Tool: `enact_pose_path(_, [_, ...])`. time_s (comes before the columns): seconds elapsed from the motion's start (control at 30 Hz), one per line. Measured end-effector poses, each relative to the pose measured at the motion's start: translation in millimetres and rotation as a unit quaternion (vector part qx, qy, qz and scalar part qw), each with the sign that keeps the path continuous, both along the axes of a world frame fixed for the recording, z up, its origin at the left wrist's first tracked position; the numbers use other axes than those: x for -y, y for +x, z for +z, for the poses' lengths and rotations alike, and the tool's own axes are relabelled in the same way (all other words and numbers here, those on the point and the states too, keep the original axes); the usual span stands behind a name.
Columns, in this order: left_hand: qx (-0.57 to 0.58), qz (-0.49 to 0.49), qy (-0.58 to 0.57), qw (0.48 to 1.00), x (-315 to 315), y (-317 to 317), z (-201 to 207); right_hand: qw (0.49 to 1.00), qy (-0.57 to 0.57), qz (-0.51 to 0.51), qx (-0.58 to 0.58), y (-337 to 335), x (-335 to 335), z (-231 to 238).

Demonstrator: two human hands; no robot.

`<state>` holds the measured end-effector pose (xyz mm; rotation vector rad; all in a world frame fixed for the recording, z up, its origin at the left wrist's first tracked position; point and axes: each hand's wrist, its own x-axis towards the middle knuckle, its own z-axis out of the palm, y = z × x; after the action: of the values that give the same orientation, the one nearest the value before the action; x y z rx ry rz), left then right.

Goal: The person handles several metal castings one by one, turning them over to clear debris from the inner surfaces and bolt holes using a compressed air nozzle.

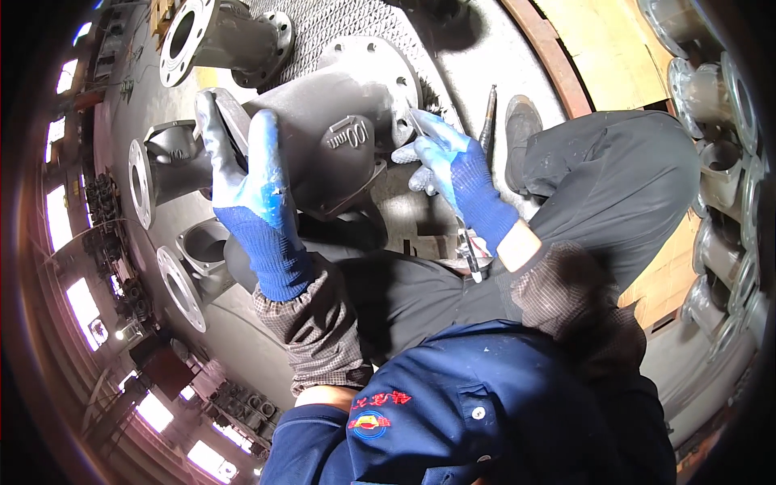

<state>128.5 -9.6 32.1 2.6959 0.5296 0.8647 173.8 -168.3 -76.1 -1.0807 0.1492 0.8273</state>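
Note:
A large grey cast pipe fitting with round bolt-holed flanges lies in front of me, raised characters on its body. My left hand, in a blue coated glove, grips its left flange, thumb and fingers on either side of the rim. In my right hand, gloved alike, is a thin tool whose narrow flat tip meets the edge of the far-right flange. Its exact kind is unclear. Below the right wrist shows a thin dark rod with a pale end; whether it belongs to that tool is hidden.
More flanged castings stand at the upper left and left, with another lower down. Several grey fittings are stacked on wooden boards at the right. A slim dark bar stands near my shoe.

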Motion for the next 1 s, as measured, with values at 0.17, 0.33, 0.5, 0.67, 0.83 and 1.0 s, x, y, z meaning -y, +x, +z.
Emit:
enact_pose_path(0.17, [-0.032, -0.003, 0.139, 0.990, -23, -15, 5, 0.999, 0.021, 0.020, 0.014, -1, -22, -15])
enact_pose_path(0.33, [0.059, 0.089, -0.211, 0.972, 8, 4, 5, 0.999, 0.039, 0.000, -0.031, 7, -29, -25])
enact_pose_path(0.5, [0.063, 0.097, -0.267, 0.957, 11, 5, 8, 0.998, 0.031, -0.048, -0.004, 0, -41, -34])
enact_pose_path(0.67, [0.044, 0.097, -0.226, 0.968, 16, 5, 11, 0.999, -0.010, -0.041, 0.024, -8, -48, -44])
enact_pose_path(0.83, [0.013, 0.060, -0.099, 0.993, 9, 0, 8, 0.984, -0.067, -0.016, 0.166, -15, -54, -65])
enact_pose_path(1.0, [0.039, 0.092, -0.224, 0.969, 17, 2, 12, 0.877, -0.284, -0.003, 0.387, -12, -50, -50])
